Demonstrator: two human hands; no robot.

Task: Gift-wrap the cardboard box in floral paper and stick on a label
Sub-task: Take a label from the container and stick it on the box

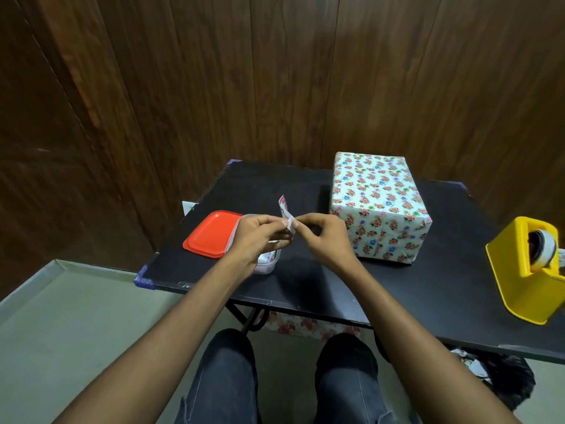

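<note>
Label (286, 213), pinched at its lower edge by the grip of both the left hand (256, 237) and right hand (324, 237) just left of the wrapped box (379, 206), is likely to curl, tear or self-stick if peeled unevenly.

print on label (286, 213) too small, no readable text
</note>
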